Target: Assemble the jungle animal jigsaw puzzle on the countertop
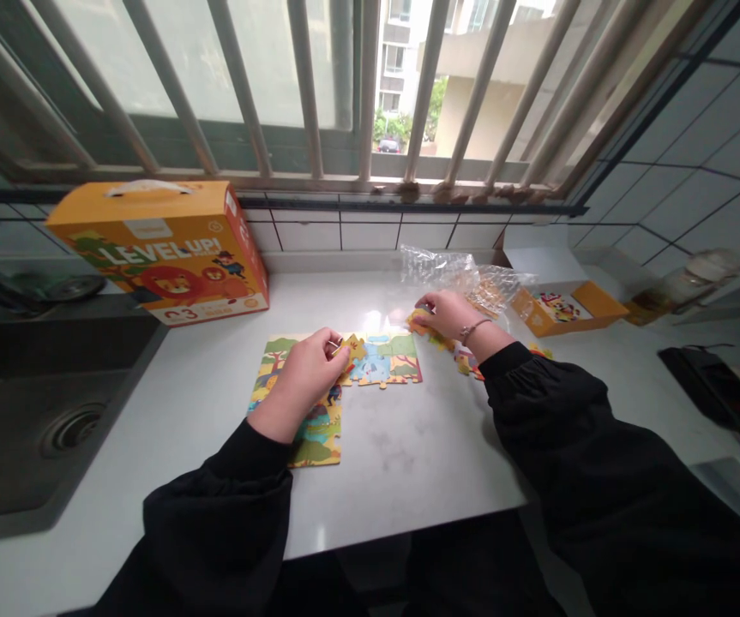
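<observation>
Between the thumb and fingers of my left hand is a yellow jigsaw piece. That hand is over a partly joined jigsaw puzzle, whose left column runs toward me and whose top strip reaches right, with a blue animal on it. My right hand is farther right, its fingers closed down on a yellow-orange puzzle piece in a group of loose pieces. More loose pieces lie partly hidden under my right wrist.
An orange "LEVEL UP!" box stands at the back left beside the sink. Behind my right hand lies a crumpled clear plastic bag. A small open orange box, a glass jar and a black item are on the right.
</observation>
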A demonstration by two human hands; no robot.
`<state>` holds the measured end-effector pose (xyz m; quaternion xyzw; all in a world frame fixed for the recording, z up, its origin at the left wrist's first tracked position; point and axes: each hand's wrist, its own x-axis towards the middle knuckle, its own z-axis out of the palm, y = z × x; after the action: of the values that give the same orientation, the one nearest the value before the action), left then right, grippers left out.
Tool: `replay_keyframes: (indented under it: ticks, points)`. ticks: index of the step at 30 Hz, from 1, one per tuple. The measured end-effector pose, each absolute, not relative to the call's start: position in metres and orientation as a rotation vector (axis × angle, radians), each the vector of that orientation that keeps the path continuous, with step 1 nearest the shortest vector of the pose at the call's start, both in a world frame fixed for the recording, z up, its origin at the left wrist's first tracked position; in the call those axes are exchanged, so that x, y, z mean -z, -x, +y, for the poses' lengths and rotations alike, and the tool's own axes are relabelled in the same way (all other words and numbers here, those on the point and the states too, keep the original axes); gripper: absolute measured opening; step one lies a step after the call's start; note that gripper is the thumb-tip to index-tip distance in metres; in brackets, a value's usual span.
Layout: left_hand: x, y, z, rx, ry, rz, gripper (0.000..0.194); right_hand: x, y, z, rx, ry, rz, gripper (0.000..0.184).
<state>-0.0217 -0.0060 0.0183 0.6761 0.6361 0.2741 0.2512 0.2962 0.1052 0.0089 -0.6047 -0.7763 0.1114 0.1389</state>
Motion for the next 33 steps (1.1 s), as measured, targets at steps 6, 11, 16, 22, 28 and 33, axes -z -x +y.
replay_keyframes:
  ticks: [6, 11, 16, 22, 28, 33]
  points:
    - [-0.016, 0.023, -0.006, -0.739, -1.813, 1.682, 0.008, -0.006, -0.314, 0.045, -0.867, 1.568, -1.593, 0.036]
    - [-0.015, 0.023, -0.006, -0.685, -1.769, 1.713, 0.011, 0.012, -0.299, -0.008, -1.258, 1.289, -1.074, 0.060]
    - [-0.010, 0.025, -0.005, -0.714, -1.763, 1.681, 0.033, 0.014, -0.289, -0.024, -1.185, 1.173, -1.135, 0.083]
    - [-0.013, 0.024, -0.003, -0.677, -1.744, 1.662, 0.025, 0.018, -0.292, -0.021, -1.238, 1.383, -1.126, 0.063]
    - [-0.011, 0.024, -0.002, -0.691, -1.717, 1.672, 0.021, 0.021, -0.297, -0.022, -1.134, 1.548, -1.285, 0.046]
    - [-0.006, 0.029, 0.001, -0.709, -1.785, 1.699, 0.027, 0.018, -0.292, -0.034, -1.390, 1.428, -1.554, 0.043]
